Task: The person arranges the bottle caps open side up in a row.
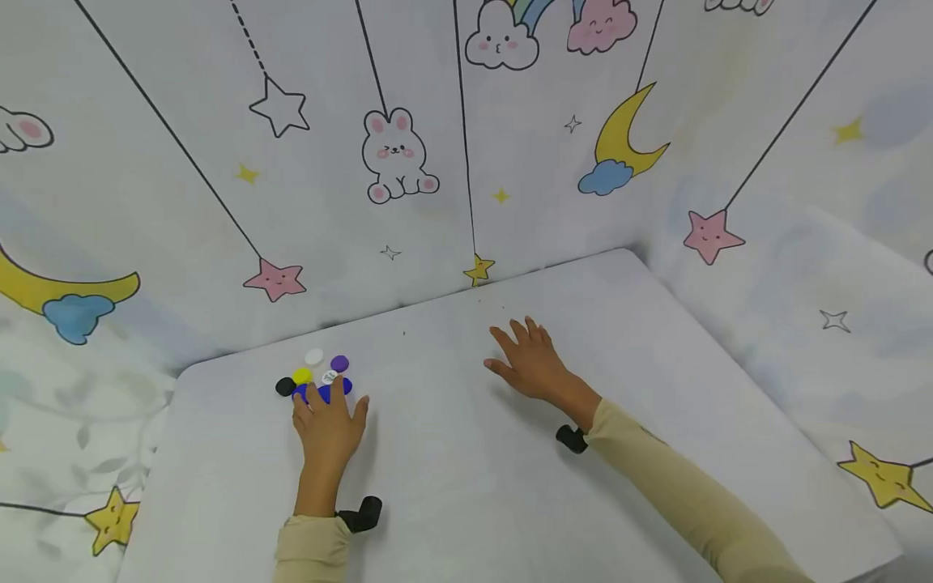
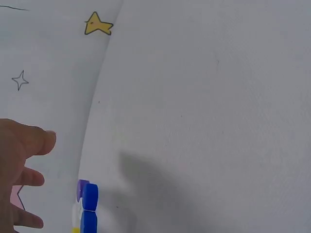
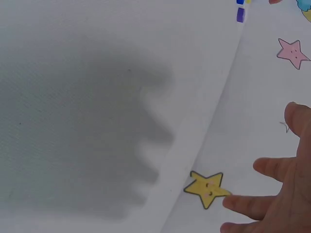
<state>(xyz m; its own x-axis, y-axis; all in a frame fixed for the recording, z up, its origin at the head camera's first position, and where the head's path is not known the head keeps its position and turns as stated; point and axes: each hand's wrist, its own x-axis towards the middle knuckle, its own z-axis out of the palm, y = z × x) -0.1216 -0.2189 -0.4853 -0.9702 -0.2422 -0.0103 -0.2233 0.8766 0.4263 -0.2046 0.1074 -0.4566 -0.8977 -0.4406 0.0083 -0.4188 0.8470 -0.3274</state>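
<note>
A cluster of small round cap-like pieces lies at the left of the white table. It holds a black piece (image 1: 285,386), a yellow piece (image 1: 302,376), a white piece (image 1: 314,356), a purple piece (image 1: 339,363), a white piece with dark markings (image 1: 330,377) and several blue pieces (image 2: 90,196). My left hand (image 1: 328,429) reaches over the near side of this group, fingers spread, its fingertips overlapping the blue pieces in the head view. Holding nothing, my right hand (image 1: 535,366) hovers with spread fingers above the right half of the table, casting a shadow below.
The white table (image 1: 437,453) runs back to a cloth wall (image 1: 321,202) printed with stars, moons and a rabbit. Each wrist carries a black camera mount, the left mount (image 1: 362,514) and the right mount (image 1: 572,438). A table corner (image 1: 885,559) shows at the lower right.
</note>
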